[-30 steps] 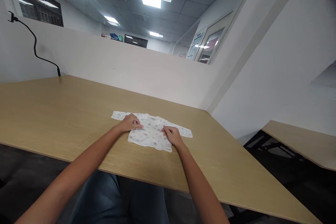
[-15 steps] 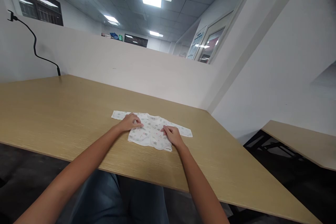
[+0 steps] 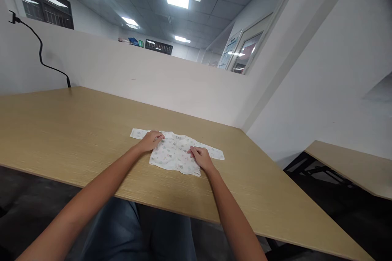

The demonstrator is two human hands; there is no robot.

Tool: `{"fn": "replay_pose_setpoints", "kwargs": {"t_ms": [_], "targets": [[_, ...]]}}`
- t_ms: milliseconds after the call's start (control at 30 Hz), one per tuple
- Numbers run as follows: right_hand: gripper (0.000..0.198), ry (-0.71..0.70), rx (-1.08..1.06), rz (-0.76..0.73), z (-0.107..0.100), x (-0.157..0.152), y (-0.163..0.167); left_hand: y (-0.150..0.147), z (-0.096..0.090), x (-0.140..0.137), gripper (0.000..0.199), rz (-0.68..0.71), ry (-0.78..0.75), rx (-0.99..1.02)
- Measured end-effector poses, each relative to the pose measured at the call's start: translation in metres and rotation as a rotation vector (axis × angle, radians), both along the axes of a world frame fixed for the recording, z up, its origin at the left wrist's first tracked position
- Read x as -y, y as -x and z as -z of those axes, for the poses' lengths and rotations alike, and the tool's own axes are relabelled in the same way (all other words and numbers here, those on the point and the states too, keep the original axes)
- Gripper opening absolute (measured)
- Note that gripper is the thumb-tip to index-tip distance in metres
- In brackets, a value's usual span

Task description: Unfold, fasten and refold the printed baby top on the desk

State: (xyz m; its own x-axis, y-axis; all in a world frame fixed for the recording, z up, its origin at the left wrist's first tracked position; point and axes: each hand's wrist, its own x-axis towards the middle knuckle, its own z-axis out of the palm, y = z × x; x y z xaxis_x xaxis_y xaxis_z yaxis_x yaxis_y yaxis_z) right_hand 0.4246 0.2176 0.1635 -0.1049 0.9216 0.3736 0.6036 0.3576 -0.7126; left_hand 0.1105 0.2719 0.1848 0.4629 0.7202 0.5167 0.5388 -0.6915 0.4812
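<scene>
A small white baby shirt (image 3: 168, 155) with a faint printed pattern lies flat, its long sleeves spread to both sides and its neckline away from me. My left hand (image 3: 151, 141) rests over the shirt's left shoulder and armpit, fingers stretched out along the cloth. Over on the right half of the shirt front, my right hand (image 3: 200, 156) has its fingers bent and drawn together, their tips at the fabric near the right armpit. The undersides of both hands are hidden.
The shirt is on a light wood table (image 3: 92, 130) with a white partition wall (image 3: 171, 85) behind it. A black gooseneck holder (image 3: 41, 51) rises at the far left corner. Another table (image 3: 352, 167) stands to the right, and my legs (image 3: 143, 228) are under the front edge.
My left hand's fingertips have shifted slightly away from me and left, toward the shirt's shoulder, and its fingers have straightened. My right hand and the shirt look the same.
</scene>
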Motion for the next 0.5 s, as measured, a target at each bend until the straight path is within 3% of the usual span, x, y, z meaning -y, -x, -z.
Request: {"fn": "replay_pose_setpoints", "kwargs": {"t_ms": [500], "targets": [[0.052,0.008,0.005,-0.002,0.0007,-0.0001,-0.0006,0.0018,0.0022,-0.0012,0.04,0.0,0.046,0.02]]}}
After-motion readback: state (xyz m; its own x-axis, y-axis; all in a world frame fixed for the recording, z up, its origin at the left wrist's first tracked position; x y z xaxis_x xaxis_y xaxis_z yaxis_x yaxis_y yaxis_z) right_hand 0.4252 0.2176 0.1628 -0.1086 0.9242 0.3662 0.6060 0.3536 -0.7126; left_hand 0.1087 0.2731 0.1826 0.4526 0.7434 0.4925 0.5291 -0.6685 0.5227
